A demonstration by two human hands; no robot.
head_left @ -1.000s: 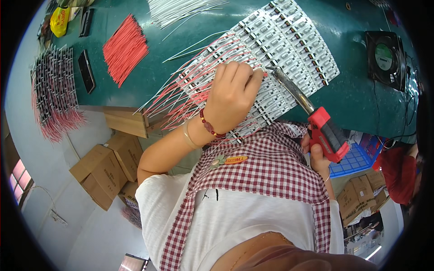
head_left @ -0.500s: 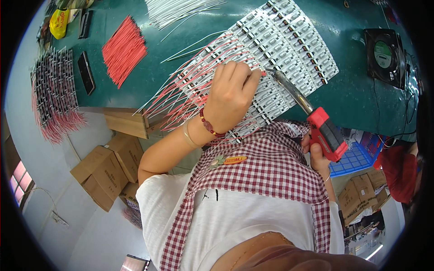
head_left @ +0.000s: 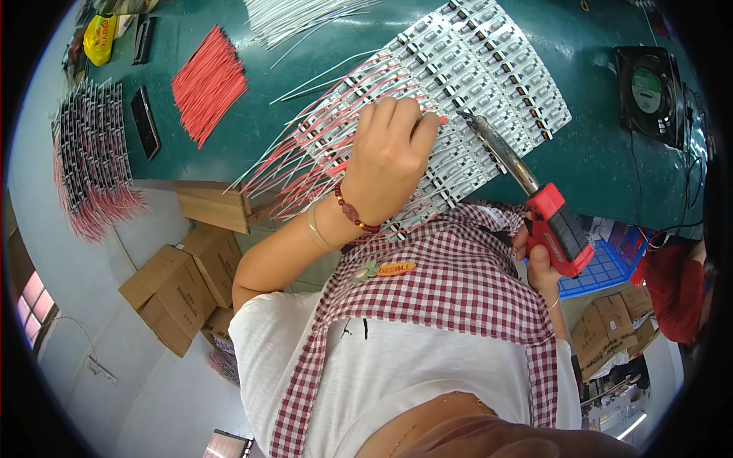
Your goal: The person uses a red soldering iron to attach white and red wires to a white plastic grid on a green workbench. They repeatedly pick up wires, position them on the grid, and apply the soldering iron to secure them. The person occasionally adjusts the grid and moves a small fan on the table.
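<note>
A slanting sheet of white circuit boards [head_left: 489, 91] lies in front of me, with rows of small black and silver parts. Thin red and white wires [head_left: 286, 164] fan out from its left side. Over those boards, my left hand [head_left: 389, 156] is closed in a pinch on red wires [head_left: 442, 120], whose ends show by the fingertips; the rest is mostly hidden by the hand. My right hand [head_left: 540, 263] grips a soldering gun [head_left: 557, 229] with a red and black handle. Its metal tip points at the boards, just right of my left fingers.
On the green table [head_left: 298, 99] lie a red wire bundle [head_left: 208, 88], white wires [head_left: 301, 17], a phone [head_left: 145, 122] and wired boards [head_left: 92, 153]. A black fan [head_left: 650, 98] stands right. Cardboard boxes [head_left: 172, 298] and a blue basket [head_left: 595, 271] are below.
The soldering gun has shifted slightly right, its tip drawing away from my left fingers. My left hand has moved very slightly left.
</note>
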